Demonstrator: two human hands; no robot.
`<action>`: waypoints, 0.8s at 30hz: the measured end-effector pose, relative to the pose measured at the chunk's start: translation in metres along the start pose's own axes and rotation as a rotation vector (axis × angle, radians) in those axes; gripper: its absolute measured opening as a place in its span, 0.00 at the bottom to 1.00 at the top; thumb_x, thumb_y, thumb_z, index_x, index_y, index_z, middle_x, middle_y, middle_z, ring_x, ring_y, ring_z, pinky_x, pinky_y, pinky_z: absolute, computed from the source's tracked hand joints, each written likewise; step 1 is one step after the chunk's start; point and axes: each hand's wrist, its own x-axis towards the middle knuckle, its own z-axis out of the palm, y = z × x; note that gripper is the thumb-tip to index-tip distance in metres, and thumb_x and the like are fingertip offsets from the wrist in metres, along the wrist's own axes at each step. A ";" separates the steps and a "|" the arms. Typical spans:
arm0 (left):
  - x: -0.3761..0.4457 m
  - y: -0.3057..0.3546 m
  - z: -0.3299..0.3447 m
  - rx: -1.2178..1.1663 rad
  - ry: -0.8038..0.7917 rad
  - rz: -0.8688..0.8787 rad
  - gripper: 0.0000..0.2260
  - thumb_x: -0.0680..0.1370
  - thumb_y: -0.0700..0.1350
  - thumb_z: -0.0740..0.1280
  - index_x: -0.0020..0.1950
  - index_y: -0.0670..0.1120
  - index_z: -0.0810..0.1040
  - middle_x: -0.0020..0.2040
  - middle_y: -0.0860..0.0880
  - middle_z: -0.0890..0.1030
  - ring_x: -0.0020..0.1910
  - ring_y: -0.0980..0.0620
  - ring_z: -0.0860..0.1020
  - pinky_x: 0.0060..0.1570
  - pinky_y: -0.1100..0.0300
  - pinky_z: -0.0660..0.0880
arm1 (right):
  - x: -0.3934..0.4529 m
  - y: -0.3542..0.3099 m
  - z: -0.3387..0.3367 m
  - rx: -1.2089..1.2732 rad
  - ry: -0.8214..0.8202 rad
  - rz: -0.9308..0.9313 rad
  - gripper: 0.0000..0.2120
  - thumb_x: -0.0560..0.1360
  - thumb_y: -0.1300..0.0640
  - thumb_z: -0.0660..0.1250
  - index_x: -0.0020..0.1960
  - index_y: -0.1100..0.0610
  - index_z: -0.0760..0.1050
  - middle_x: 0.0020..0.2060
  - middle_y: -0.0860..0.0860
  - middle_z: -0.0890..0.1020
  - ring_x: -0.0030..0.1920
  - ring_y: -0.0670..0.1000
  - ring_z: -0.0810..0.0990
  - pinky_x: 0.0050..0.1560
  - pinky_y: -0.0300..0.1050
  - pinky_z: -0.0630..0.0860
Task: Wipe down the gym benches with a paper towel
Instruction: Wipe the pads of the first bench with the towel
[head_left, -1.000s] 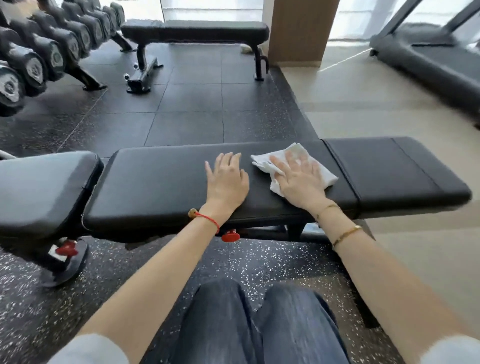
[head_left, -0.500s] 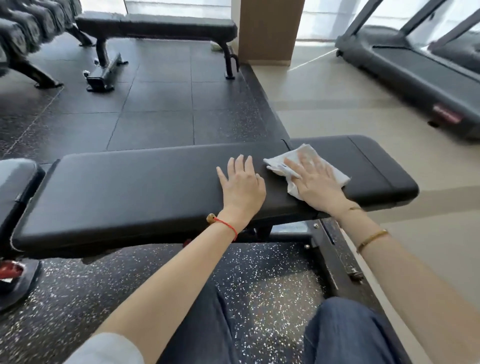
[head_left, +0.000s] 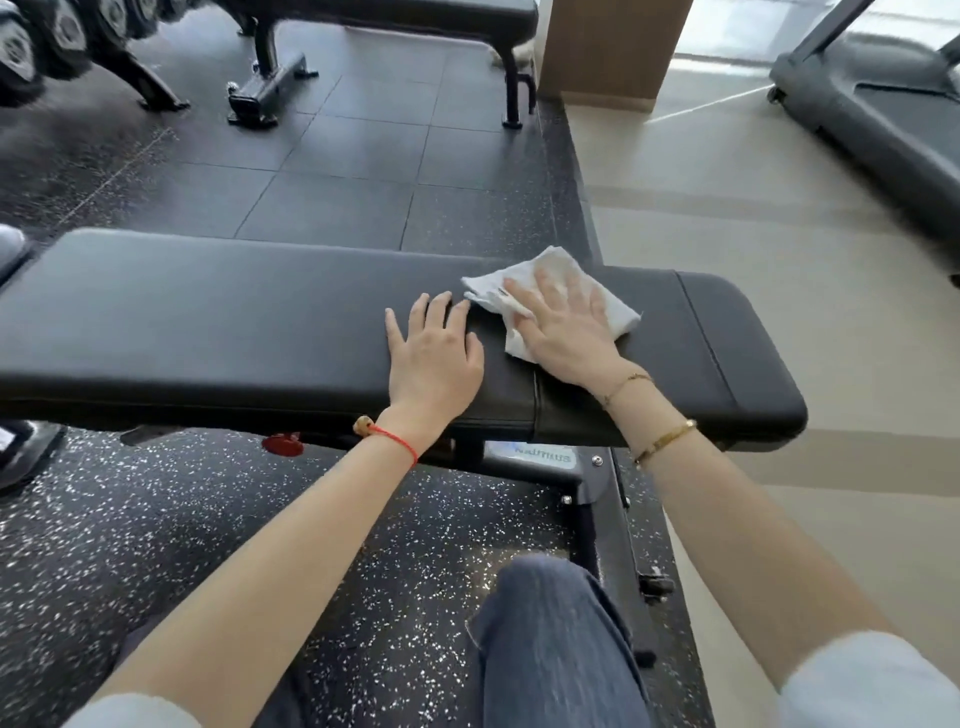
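On the black padded table (head_left: 208, 322) that runs across the middle of the view, a white paper towel (head_left: 615, 312) lies crumpled toward the 3 o'clock end, close to the seam between the long pad and the short end pad. The right hand (head_left: 566, 332) lies flat on top of the towel, its fingers (head_left: 545, 286) straight and spread wide, pressing the paper to the pad; the towel's edges stick out past the hand at 12 o'clock and at 3 o'clock. Just beside it, at 9 o'clock of the towel, the left hand (head_left: 434, 358) rests palm down on the bare pad, fingers straight and slightly parted, holding nothing, with the fingertips close to the towel's near corner. A red string bracelet (head_left: 397, 441) circles the left wrist and gold bracelets (head_left: 665, 439) sit on the right wrist. Under the table, a red knob (head_left: 283, 444) shows at 6 o'clock of the pad's front edge. A knee in blue jeans (head_left: 550, 639) fills the lower middle. At 12 o'clock a second bench (head_left: 374, 15) stands on the dark floor tiles, dumbbells (head_left: 31, 47) sit at 10 o'clock, and a treadmill (head_left: 883, 114) stands at 2 o'clock on the pale floor.
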 end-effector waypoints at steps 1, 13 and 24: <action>0.000 0.000 0.000 0.001 0.012 0.004 0.21 0.81 0.49 0.55 0.74 0.48 0.66 0.75 0.48 0.66 0.77 0.47 0.59 0.75 0.36 0.50 | -0.017 0.001 0.004 0.001 0.030 -0.054 0.24 0.83 0.44 0.46 0.78 0.37 0.49 0.80 0.48 0.47 0.79 0.59 0.40 0.76 0.62 0.38; 0.000 0.006 0.000 0.028 0.040 -0.036 0.20 0.80 0.49 0.58 0.73 0.51 0.69 0.74 0.50 0.68 0.76 0.49 0.61 0.75 0.39 0.52 | -0.006 0.075 -0.015 0.017 0.029 0.078 0.23 0.83 0.45 0.46 0.78 0.36 0.49 0.80 0.49 0.49 0.79 0.61 0.41 0.75 0.66 0.40; -0.002 0.008 -0.004 0.024 0.062 -0.056 0.19 0.80 0.48 0.59 0.72 0.52 0.70 0.74 0.52 0.69 0.76 0.51 0.62 0.76 0.43 0.52 | -0.097 0.107 0.001 -0.054 0.127 -0.164 0.25 0.82 0.46 0.48 0.78 0.35 0.47 0.80 0.50 0.49 0.79 0.59 0.45 0.77 0.60 0.42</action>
